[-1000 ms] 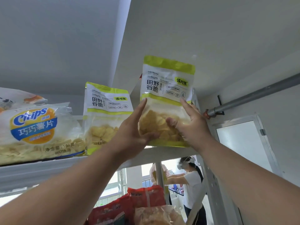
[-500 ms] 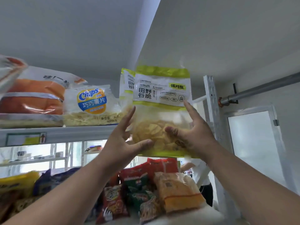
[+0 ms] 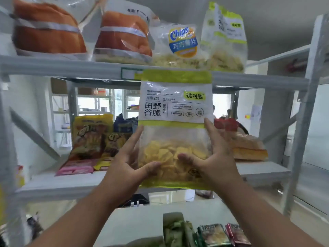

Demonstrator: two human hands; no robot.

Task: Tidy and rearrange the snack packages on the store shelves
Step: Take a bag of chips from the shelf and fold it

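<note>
Grey metal shelving fills the background. Both hands clamp the green-and-white chip bag between thumb and straight fingers, left hand and right hand on its lower edges. It stands upright, long axis vertical, label forward, before the middle shelf; behind, blurred, apparently a matching bag on top.

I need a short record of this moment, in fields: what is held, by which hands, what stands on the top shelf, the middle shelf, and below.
held: green-banded bag, upright, in front of the shelves
left hand: grips the bag's lower left edge
right hand: grips the bag's lower right edge
top shelf: two orange bags, Chips bag, second green-banded bag
middle shelf: yellow snack packs at left, orange pack at right
below: small packets
</note>
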